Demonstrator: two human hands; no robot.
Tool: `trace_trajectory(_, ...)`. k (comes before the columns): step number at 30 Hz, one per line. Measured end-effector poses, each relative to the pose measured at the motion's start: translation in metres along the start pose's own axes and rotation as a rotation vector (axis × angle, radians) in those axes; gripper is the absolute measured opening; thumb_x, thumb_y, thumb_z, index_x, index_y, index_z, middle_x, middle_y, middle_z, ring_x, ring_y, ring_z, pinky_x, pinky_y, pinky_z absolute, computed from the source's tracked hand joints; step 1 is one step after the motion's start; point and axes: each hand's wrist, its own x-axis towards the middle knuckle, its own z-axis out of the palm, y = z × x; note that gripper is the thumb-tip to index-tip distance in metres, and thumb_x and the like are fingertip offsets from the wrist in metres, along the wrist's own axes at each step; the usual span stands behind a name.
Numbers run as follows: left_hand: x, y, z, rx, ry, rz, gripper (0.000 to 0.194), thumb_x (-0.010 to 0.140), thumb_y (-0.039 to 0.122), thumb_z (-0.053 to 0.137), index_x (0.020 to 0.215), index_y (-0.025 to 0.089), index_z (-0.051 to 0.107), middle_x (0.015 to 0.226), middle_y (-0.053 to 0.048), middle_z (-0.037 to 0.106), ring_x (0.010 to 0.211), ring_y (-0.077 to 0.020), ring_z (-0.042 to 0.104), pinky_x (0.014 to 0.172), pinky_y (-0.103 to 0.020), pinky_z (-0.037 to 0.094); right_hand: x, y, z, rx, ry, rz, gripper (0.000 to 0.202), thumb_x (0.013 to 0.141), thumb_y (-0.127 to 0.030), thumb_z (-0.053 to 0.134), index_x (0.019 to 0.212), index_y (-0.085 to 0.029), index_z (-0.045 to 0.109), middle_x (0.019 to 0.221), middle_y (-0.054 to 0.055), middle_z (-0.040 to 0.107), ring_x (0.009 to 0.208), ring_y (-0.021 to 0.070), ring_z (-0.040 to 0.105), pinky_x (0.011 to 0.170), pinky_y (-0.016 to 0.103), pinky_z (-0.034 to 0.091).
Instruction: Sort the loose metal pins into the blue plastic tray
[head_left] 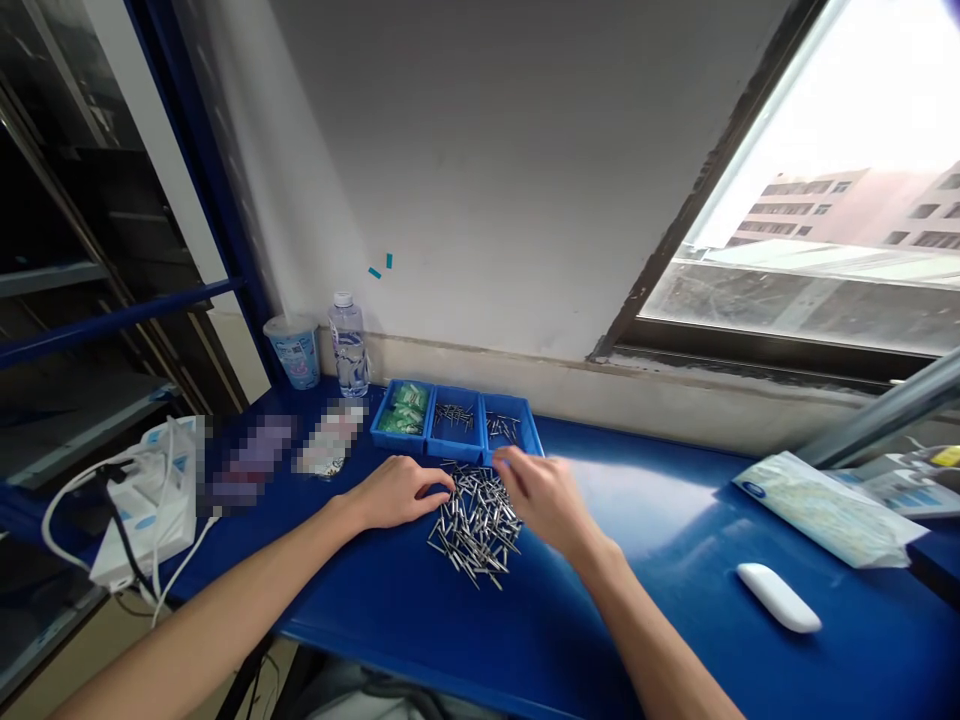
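Observation:
A heap of small, thin metal pins lies on the blue tabletop between my hands. My left hand rests at the heap's left edge, its thumb and index finger bent with a gap between them, and no pin shows in it. Over the heap's upper right side is my right hand, slightly blurred, with fingers curled together near the front of the right blue bin; whatever they hold is hidden. Similar pins lie in that bin and in the middle blue bin. Green-tinted packets fill the left bin.
A water bottle and a blue-white tub stand by the wall. Power strips with cables lie at left, near two blurred packages. On the right are a white oblong case and a plastic packet.

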Motion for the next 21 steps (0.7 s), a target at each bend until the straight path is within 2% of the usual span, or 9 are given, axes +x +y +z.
trace_trajectory(2,0.000,0.000,-0.001,0.009,0.000,-0.012,0.025,0.102,0.035,0.062,0.119,0.026,0.078,0.066,0.002,0.069,0.060,-0.0157,0.065,0.060,-0.024,0.036,-0.001,-0.013,0.009,-0.025,-0.197,-0.031,0.027,0.110,-0.022,0.045,0.101,-0.021,0.070,0.081,0.001,0.077,0.063,0.0145,0.068,0.059,0.027,0.040)
trace_trajectory(5,-0.001,-0.001,-0.001,0.011,0.001,-0.035,0.030,0.101,0.034,0.061,0.127,0.026,0.076,0.068,0.001,0.071,0.062,-0.0167,0.067,0.061,-0.024,0.036,-0.001,-0.029,0.021,-0.069,-0.322,-0.017,0.027,0.109,-0.023,0.048,0.098,-0.022,0.072,0.084,0.001,0.078,0.068,0.0162,0.072,0.060,0.028,0.037)
trace_trajectory(10,0.000,-0.002,0.000,0.016,-0.004,-0.038,0.035,0.101,0.032,0.059,0.132,0.027,0.074,0.073,0.000,0.075,0.068,-0.0189,0.071,0.063,-0.024,0.039,0.002,-0.035,0.024,-0.138,-0.399,0.073,0.022,0.109,-0.030,0.052,0.106,-0.022,0.073,0.087,0.002,0.079,0.073,0.0192,0.074,0.060,0.027,0.035)
trace_trajectory(13,0.000,-0.002,0.001,0.019,-0.011,-0.030,0.036,0.102,0.033,0.058,0.133,0.029,0.073,0.076,0.000,0.077,0.071,-0.0201,0.073,0.065,-0.025,0.040,0.003,-0.032,0.023,-0.178,-0.437,0.120,0.024,0.108,-0.034,0.054,0.104,-0.022,0.074,0.085,0.003,0.079,0.075,0.0211,0.075,0.060,0.028,0.036)
trace_trajectory(17,-0.001,-0.003,0.001,0.036,-0.018,-0.028,0.037,0.102,0.035,0.056,0.134,0.027,0.074,0.077,-0.001,0.078,0.071,-0.0215,0.074,0.066,-0.026,0.043,0.003,-0.032,0.024,-0.179,-0.464,0.124,0.026,0.108,-0.031,0.052,0.102,-0.023,0.075,0.087,0.002,0.080,0.077,0.0210,0.075,0.061,0.028,0.037)
trace_trajectory(21,-0.002,-0.004,0.000,0.036,-0.009,-0.031,0.037,0.104,0.038,0.055,0.132,0.027,0.074,0.081,-0.002,0.080,0.073,-0.0213,0.074,0.068,-0.026,0.045,0.003,-0.031,0.024,-0.184,-0.438,0.120,0.025,0.106,-0.028,0.051,0.102,-0.023,0.076,0.086,0.003,0.080,0.075,0.0200,0.075,0.062,0.027,0.037)
